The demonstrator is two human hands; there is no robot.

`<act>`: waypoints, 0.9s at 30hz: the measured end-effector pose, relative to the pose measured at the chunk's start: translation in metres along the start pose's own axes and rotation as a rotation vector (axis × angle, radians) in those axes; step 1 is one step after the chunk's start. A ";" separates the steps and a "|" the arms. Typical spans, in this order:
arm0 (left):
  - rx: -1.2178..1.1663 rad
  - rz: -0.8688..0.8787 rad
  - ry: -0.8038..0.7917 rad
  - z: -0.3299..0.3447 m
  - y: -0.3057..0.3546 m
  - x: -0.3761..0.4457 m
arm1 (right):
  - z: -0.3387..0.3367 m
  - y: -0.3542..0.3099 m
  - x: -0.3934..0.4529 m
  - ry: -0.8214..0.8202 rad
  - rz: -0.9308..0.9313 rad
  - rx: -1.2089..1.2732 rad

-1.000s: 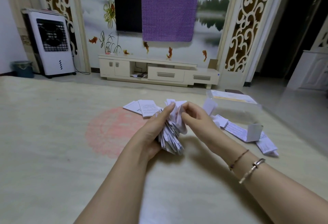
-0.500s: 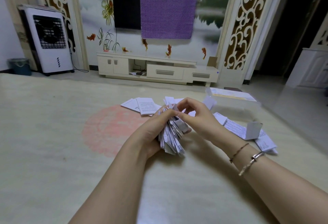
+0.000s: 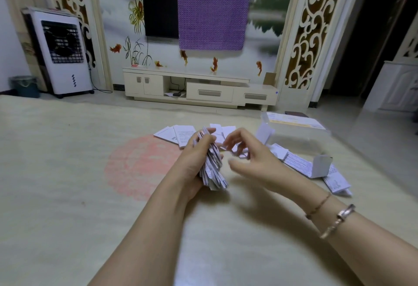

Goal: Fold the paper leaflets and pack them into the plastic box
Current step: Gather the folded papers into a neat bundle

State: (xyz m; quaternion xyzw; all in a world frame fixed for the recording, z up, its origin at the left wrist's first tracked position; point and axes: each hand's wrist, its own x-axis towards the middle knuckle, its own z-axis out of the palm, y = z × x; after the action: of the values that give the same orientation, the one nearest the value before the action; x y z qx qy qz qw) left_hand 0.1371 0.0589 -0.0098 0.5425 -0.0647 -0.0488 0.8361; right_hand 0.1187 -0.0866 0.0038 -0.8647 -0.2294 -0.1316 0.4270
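Note:
My left hand [image 3: 194, 161] grips a thick stack of folded white leaflets [image 3: 213, 170], held on edge above the table. My right hand [image 3: 246, 156] hovers just right of the stack, fingers loosely curled and blurred, holding nothing that I can make out. The clear plastic box [image 3: 296, 131] stands at the far right of the table, with a printed sheet showing at its top. Loose leaflets [image 3: 178, 135] lie behind my hands, and more leaflets [image 3: 303, 165] lie to the right, one part-folded leaflet [image 3: 322, 167] standing up.
The beige table top [image 3: 67, 172] carries a faded pink round mark [image 3: 140, 165]. Beyond the table are a low TV cabinet [image 3: 199, 91], a white air cooler [image 3: 61, 52] and a small bin [image 3: 24, 86] on the left.
My right hand has let go of the top of the stack and drawn away to the right. The left hand keeps holding the stack, now more upright.

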 end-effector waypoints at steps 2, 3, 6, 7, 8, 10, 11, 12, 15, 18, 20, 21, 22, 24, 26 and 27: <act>0.026 0.047 0.032 0.001 -0.002 0.001 | -0.009 0.000 -0.015 -0.258 0.063 -0.046; 0.038 0.059 0.032 0.002 -0.004 0.000 | -0.011 0.002 -0.022 -0.326 0.082 -0.099; 0.046 0.075 0.001 0.006 -0.005 -0.005 | -0.009 0.010 -0.029 -0.299 0.053 -0.130; 0.053 0.081 -0.010 0.006 -0.006 -0.007 | -0.008 0.012 -0.028 -0.257 0.033 -0.107; 0.067 0.086 -0.020 0.006 -0.007 -0.009 | -0.007 0.013 -0.027 -0.208 0.011 -0.079; 0.084 0.093 -0.041 0.007 -0.009 -0.013 | -0.005 0.013 -0.023 -0.106 -0.039 -0.042; 0.079 0.092 -0.051 0.008 -0.011 -0.014 | -0.005 0.013 -0.022 -0.057 -0.054 -0.038; 0.070 0.090 -0.058 0.010 -0.013 -0.015 | -0.005 0.013 -0.021 -0.025 -0.061 -0.039; 0.078 0.086 -0.073 0.011 -0.015 -0.015 | -0.005 0.016 -0.022 -0.040 -0.071 -0.050; 0.059 0.049 -0.144 0.010 -0.013 -0.019 | -0.006 0.020 -0.025 -0.075 -0.085 -0.060; 0.068 0.023 -0.186 0.009 -0.012 -0.021 | -0.006 0.021 -0.025 -0.085 -0.092 -0.062; 0.083 0.016 -0.199 0.009 -0.011 -0.022 | -0.006 0.021 -0.025 -0.096 -0.091 -0.061; 0.103 0.011 -0.205 0.009 -0.011 -0.022 | -0.007 0.020 -0.026 -0.118 -0.083 -0.058; 0.179 0.008 -0.204 0.008 -0.012 -0.022 | -0.012 0.021 -0.027 -0.190 -0.045 -0.077; 0.275 0.013 -0.195 0.007 -0.012 -0.023 | -0.021 0.021 -0.030 -0.218 0.012 -0.130; 0.303 0.016 -0.194 0.006 -0.012 -0.024 | -0.025 0.022 -0.030 -0.192 0.048 -0.154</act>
State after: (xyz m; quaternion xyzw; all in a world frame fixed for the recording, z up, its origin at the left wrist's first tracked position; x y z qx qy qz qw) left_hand 0.1126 0.0520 -0.0192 0.6545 -0.1558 -0.0839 0.7351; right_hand 0.1038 -0.1268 -0.0092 -0.9087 -0.2378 -0.0553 0.3385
